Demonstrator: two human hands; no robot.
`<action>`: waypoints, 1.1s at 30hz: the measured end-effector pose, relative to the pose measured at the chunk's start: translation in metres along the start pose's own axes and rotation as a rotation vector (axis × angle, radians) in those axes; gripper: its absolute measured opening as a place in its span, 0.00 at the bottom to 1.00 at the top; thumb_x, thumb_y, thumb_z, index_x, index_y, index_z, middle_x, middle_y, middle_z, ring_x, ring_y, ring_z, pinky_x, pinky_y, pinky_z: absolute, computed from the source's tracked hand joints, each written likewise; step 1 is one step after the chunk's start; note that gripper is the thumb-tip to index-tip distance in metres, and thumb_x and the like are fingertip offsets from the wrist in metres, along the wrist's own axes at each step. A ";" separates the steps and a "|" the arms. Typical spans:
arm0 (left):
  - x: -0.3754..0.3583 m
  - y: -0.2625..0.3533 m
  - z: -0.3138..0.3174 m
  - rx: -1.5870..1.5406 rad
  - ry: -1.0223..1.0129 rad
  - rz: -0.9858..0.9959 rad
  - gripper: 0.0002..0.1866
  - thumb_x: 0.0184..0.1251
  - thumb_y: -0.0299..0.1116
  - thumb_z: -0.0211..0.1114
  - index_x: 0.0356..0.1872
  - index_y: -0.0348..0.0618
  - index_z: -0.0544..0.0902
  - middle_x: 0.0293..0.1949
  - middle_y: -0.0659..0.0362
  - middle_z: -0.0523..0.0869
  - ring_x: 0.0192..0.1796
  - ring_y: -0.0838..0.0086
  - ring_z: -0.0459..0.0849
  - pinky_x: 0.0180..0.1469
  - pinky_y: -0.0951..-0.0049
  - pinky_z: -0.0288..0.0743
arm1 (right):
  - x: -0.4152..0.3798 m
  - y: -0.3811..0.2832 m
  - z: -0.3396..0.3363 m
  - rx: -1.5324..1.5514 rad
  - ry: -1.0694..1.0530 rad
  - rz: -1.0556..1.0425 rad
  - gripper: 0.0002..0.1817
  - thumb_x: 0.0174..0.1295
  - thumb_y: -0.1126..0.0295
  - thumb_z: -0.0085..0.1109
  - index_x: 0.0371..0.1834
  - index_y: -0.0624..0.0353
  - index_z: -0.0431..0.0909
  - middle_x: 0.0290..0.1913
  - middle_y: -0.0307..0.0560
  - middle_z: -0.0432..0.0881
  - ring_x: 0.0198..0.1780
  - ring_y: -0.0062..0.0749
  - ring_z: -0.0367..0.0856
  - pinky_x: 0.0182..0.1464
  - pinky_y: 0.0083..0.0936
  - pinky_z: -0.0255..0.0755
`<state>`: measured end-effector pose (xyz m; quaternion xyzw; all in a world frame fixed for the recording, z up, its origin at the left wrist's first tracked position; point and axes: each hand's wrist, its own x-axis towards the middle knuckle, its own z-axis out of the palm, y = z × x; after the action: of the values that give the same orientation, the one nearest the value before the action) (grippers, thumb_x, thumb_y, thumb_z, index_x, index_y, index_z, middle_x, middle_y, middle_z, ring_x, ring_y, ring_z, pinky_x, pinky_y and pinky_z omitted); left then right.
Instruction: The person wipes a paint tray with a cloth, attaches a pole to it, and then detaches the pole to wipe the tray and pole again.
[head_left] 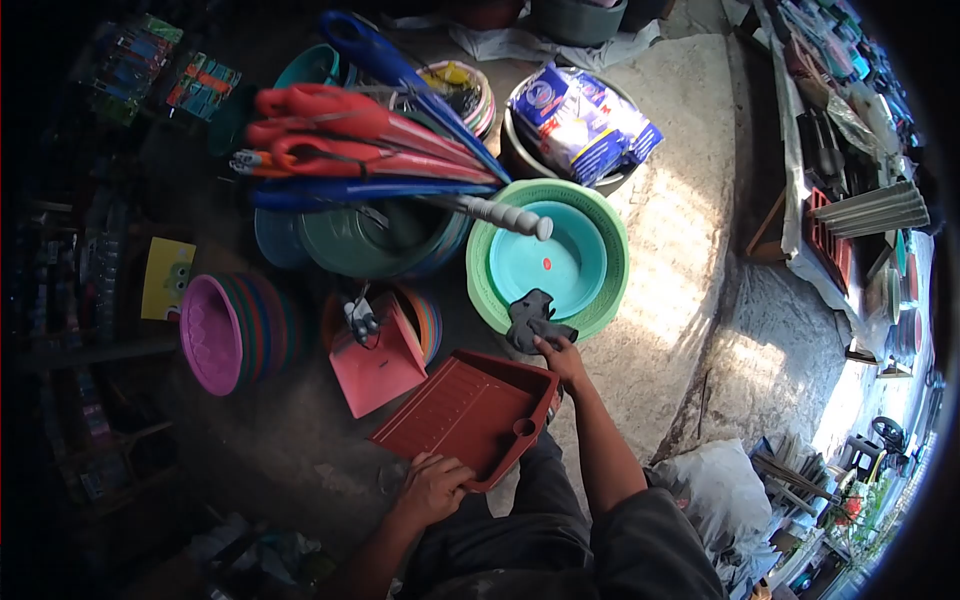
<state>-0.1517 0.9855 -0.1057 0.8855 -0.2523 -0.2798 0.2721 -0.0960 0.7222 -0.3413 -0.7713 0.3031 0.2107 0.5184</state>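
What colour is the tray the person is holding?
The tray is reddish brown; the head view, the only one, shows it clearly.

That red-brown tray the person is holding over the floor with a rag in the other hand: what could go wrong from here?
The red-brown tray is gripped only at its near edge by the left hand, so it might tip or slip. The right hand holds a dark rag close to the stacked green basins; a wide swipe could knock them or the grey handle jutting over them.

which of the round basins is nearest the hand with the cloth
The teal basin nested in the green one, just beyond the right hand and its dark cloth; the other basins sit farther left.
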 end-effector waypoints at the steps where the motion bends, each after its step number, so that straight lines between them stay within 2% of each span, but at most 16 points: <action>1: 0.001 0.001 -0.006 0.006 0.015 0.026 0.11 0.43 0.27 0.67 0.33 0.49 0.82 0.32 0.63 0.81 0.39 0.69 0.81 0.46 0.65 0.68 | -0.013 -0.009 -0.010 0.363 -0.235 0.230 0.29 0.56 0.46 0.58 0.51 0.58 0.76 0.46 0.55 0.77 0.47 0.47 0.76 0.48 0.46 0.72; 5: 0.005 0.003 -0.036 -0.050 -0.020 0.179 0.13 0.42 0.26 0.64 0.33 0.48 0.82 0.32 0.62 0.81 0.39 0.67 0.81 0.46 0.66 0.68 | -0.082 -0.024 -0.040 0.669 -0.479 0.416 0.30 0.60 0.42 0.51 0.52 0.57 0.74 0.47 0.48 0.78 0.46 0.43 0.77 0.45 0.46 0.74; 8: 0.003 0.006 -0.058 -0.094 -0.071 0.316 0.15 0.40 0.26 0.62 0.35 0.48 0.82 0.31 0.62 0.81 0.40 0.66 0.81 0.47 0.65 0.68 | -0.120 -0.045 -0.048 0.945 -0.446 0.203 0.35 0.59 0.35 0.45 0.56 0.55 0.73 0.52 0.50 0.77 0.50 0.45 0.77 0.50 0.49 0.72; 11: 0.001 0.007 -0.089 -0.067 -0.194 0.471 0.16 0.39 0.26 0.63 0.35 0.47 0.82 0.34 0.62 0.81 0.42 0.66 0.80 0.48 0.65 0.68 | -0.151 -0.064 -0.067 1.333 -0.524 0.351 0.43 0.60 0.31 0.35 0.60 0.60 0.70 0.58 0.54 0.74 0.56 0.50 0.75 0.61 0.47 0.66; 14: -0.006 0.002 -0.114 0.044 -0.163 0.607 0.22 0.37 0.25 0.63 0.41 0.49 0.80 0.41 0.60 0.79 0.49 0.63 0.77 0.50 0.62 0.67 | -0.162 -0.072 -0.066 1.354 -0.555 0.350 0.38 0.60 0.36 0.44 0.58 0.60 0.71 0.51 0.55 0.79 0.52 0.48 0.78 0.56 0.50 0.69; 16: -0.013 -0.008 -0.126 0.108 -0.052 0.674 0.29 0.34 0.23 0.61 0.47 0.52 0.79 0.44 0.58 0.78 0.53 0.60 0.74 0.52 0.60 0.67 | -0.169 -0.074 -0.063 1.153 -0.450 0.306 0.28 0.61 0.52 0.49 0.55 0.64 0.70 0.48 0.57 0.79 0.48 0.50 0.79 0.55 0.49 0.71; 18: -0.018 -0.025 -0.128 0.004 0.313 0.269 0.41 0.43 0.24 0.66 0.64 0.59 0.64 0.55 0.51 0.69 0.60 0.54 0.68 0.60 0.56 0.62 | -0.179 -0.085 -0.051 1.207 -0.426 0.272 0.26 0.57 0.57 0.50 0.56 0.62 0.70 0.49 0.57 0.79 0.50 0.50 0.78 0.55 0.50 0.71; 19: -0.016 -0.045 -0.123 0.000 0.327 0.281 0.41 0.43 0.24 0.66 0.64 0.59 0.64 0.55 0.51 0.69 0.60 0.54 0.68 0.60 0.56 0.62 | -0.183 -0.091 -0.044 1.270 -0.411 0.263 0.26 0.54 0.62 0.50 0.56 0.61 0.70 0.50 0.56 0.78 0.51 0.49 0.78 0.56 0.50 0.70; 21: -0.016 -0.090 -0.109 -1.177 -0.061 -0.210 0.55 0.50 0.35 0.71 0.72 0.64 0.38 0.65 0.46 0.57 0.65 0.50 0.61 0.66 0.51 0.52 | -0.197 -0.105 -0.015 1.249 -0.359 0.157 0.28 0.53 0.64 0.50 0.59 0.61 0.66 0.54 0.57 0.75 0.51 0.49 0.77 0.53 0.51 0.73; 22: -0.032 -0.069 -0.133 -1.434 -0.285 -0.371 0.62 0.52 0.43 0.73 0.70 0.60 0.25 0.70 0.48 0.48 0.70 0.52 0.53 0.67 0.45 0.47 | -0.188 -0.092 0.008 1.255 -0.329 0.095 0.26 0.53 0.65 0.51 0.57 0.61 0.68 0.51 0.56 0.76 0.49 0.47 0.78 0.49 0.50 0.76; 23: -0.033 -0.074 -0.118 -1.453 -0.278 -0.358 0.62 0.52 0.43 0.73 0.70 0.60 0.25 0.70 0.48 0.48 0.70 0.52 0.53 0.67 0.45 0.47 | -0.198 -0.110 0.032 1.217 -0.138 -0.009 0.23 0.53 0.70 0.50 0.55 0.62 0.67 0.49 0.54 0.76 0.47 0.46 0.79 0.44 0.49 0.78; 25: -0.025 -0.079 -0.079 -1.643 -0.047 -0.402 0.52 0.56 0.45 0.69 0.70 0.63 0.36 0.63 0.56 0.63 0.63 0.59 0.67 0.60 0.48 0.60 | -0.211 -0.127 0.071 1.243 0.049 -0.030 0.24 0.53 0.82 0.46 0.56 0.63 0.65 0.50 0.53 0.75 0.46 0.46 0.80 0.46 0.45 0.79; 26: -0.026 -0.049 -0.093 -1.568 0.159 -0.591 0.48 0.56 0.45 0.68 0.69 0.61 0.41 0.62 0.56 0.64 0.63 0.60 0.66 0.61 0.50 0.61 | -0.211 -0.126 0.087 1.225 0.066 -0.138 0.24 0.52 0.84 0.47 0.56 0.64 0.66 0.49 0.53 0.76 0.47 0.46 0.80 0.47 0.44 0.79; 27: -0.020 -0.053 -0.086 -1.585 0.174 -0.580 0.48 0.56 0.45 0.68 0.69 0.61 0.41 0.62 0.56 0.64 0.63 0.60 0.66 0.61 0.50 0.61 | -0.210 -0.130 0.091 1.207 0.054 -0.147 0.24 0.52 0.84 0.47 0.56 0.64 0.66 0.49 0.53 0.76 0.47 0.46 0.80 0.47 0.44 0.79; 29: -0.004 -0.064 -0.067 -1.549 0.619 -0.386 0.39 0.56 0.42 0.67 0.66 0.53 0.55 0.59 0.56 0.68 0.60 0.59 0.70 0.59 0.53 0.65 | -0.215 -0.138 0.093 1.119 0.028 -0.112 0.25 0.52 0.85 0.47 0.57 0.64 0.65 0.48 0.53 0.77 0.48 0.46 0.80 0.47 0.43 0.79; 33: -0.009 -0.089 -0.068 -1.881 0.391 -0.451 0.30 0.52 0.36 0.69 0.57 0.47 0.68 0.53 0.56 0.73 0.56 0.65 0.72 0.58 0.62 0.67 | -0.226 -0.151 0.109 1.174 -0.149 -0.177 0.27 0.55 0.79 0.50 0.61 0.63 0.60 0.45 0.52 0.77 0.43 0.42 0.81 0.43 0.38 0.79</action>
<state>-0.0892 1.0789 -0.1112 0.3661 0.2970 -0.2602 0.8426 -0.1578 0.9219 -0.1358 -0.3614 0.2662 0.0173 0.8934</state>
